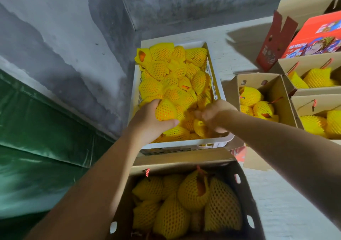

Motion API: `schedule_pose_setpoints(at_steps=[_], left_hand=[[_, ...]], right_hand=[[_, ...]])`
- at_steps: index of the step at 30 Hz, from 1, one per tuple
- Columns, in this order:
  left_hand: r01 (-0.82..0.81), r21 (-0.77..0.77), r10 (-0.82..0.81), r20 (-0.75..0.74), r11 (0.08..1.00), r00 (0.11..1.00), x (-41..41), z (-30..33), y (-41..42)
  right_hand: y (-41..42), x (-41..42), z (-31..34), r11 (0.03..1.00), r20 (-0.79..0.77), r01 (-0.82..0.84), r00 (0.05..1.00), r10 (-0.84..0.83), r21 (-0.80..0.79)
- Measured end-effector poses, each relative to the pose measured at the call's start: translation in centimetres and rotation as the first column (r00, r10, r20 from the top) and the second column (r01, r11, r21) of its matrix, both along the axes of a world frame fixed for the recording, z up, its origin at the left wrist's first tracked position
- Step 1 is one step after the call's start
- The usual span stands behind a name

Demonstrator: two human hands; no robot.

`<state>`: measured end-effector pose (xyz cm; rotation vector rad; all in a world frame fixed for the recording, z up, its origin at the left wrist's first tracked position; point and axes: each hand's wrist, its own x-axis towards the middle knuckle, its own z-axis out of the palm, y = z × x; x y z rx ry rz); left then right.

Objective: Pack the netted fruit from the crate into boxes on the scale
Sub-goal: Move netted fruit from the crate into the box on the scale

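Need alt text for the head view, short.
Seen from above, a person's left hand grips a yellow-netted fruit in a full white crate, while the right hand pinches the netting of another fruit. Open cardboard boxes partly filled with netted fruit sit nearer and to the right.

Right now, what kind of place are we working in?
Probably a back-room fruit packing spot. A white plastic crate of foam-netted fruit sits against a bare concrete wall, with open cardboard boxes half filled and a printed red gift carton nearby.
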<state>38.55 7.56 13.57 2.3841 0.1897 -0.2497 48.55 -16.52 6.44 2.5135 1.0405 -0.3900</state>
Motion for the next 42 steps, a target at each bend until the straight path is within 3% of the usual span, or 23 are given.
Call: schedule_pose_setpoints(at_steps=[2,4,6,7,9,11,13,16,19,23,26,28,30,33,38,40,42], left_hand=[[-0.059,-0.066,0.064,0.066,0.996,0.996,-2.4,1.8,-0.7],[-0.106,-0.119,0.120,0.111,0.987,0.987,-4.9,3.2,-1.0],[-0.149,-0.198,0.181,0.153,0.969,0.972,-7.9,4.0,-1.1],[-0.169,-0.254,0.220,0.187,0.952,0.957,-9.7,4.2,-1.0],[-0.194,-0.401,0.300,0.222,0.895,0.928,-13.2,4.3,-0.7],[-0.194,-0.498,0.325,0.191,0.845,0.926,-16.6,3.9,-0.2],[-0.172,-0.536,0.300,0.161,0.827,0.940,-19.2,3.7,0.5],[-0.111,-0.425,0.155,0.070,0.898,0.985,-21.9,4.1,1.3],[0.015,-0.170,0.002,0.101,0.985,0.995,-23.9,4.8,1.0],[0.108,-0.447,-0.048,0.143,0.888,0.989,-26.5,5.9,0.9],[0.174,-0.520,-0.110,0.152,0.836,0.982,-29.3,5.6,0.9],[0.149,-0.580,-0.038,0.199,0.801,0.979,-31.1,5.1,1.1],[0.140,-0.633,0.018,0.237,0.761,0.971,-32.7,4.7,1.5],[0.129,-0.666,0.054,0.247,0.735,0.968,-34.7,4.2,2.2],[0.101,-0.642,0.064,0.229,0.760,0.971,-36.9,3.1,3.2],[0.069,-0.674,0.100,0.209,0.736,0.973,-37.1,3.3,3.1],[0.029,-0.693,0.157,0.203,0.720,0.966,-37.0,3.8,2.9]], right_hand=[[-0.5,0.0,0.6,0.976,-0.011,0.067,0.998,-0.066,0.206],[-0.8,-0.6,1.4,0.948,-0.014,0.107,0.994,-0.108,0.300],[-0.9,-1.7,2.3,0.894,-0.135,0.203,0.978,-0.162,0.399],[-1.0,-2.6,3.1,0.805,-0.286,0.314,0.940,-0.188,0.504],[-1.2,-4.9,5.5,0.481,-0.596,0.568,0.795,-0.111,0.668],[-1.8,-8.3,8.3,0.199,-0.650,0.638,0.760,-0.012,0.743],[-2.2,-12.7,11.3,0.005,-0.625,0.625,0.780,0.025,0.781],[-2.3,-20.1,13.7,-0.241,-0.651,0.643,0.757,0.056,0.727],[-1.0,-26.9,14.0,-0.372,-0.705,0.670,0.707,0.057,0.642],[1.9,-32.9,13.6,-0.371,-0.791,0.758,0.605,0.093,0.537],[4.4,-36.5,14.0,-0.416,-0.823,0.858,0.453,0.342,0.300],[5.5,-38.5,14.6,-0.427,-0.781,0.900,0.325,0.534,0.083],[6.1,-40.1,14.7,-0.400,-0.761,0.916,0.273,0.588,0.020],[6.3,-41.4,14.1,-0.341,-0.828,0.935,0.268,0.493,0.100],[5.3,-42.5,14.1,-0.148,-0.852,0.968,0.247,0.461,0.201],[5.9,-42.8,13.9,-0.190,-0.859,0.958,0.278,0.430,0.215],[7.0,-42.8,13.8,-0.302,-0.868,0.917,0.360,0.341,0.262]])
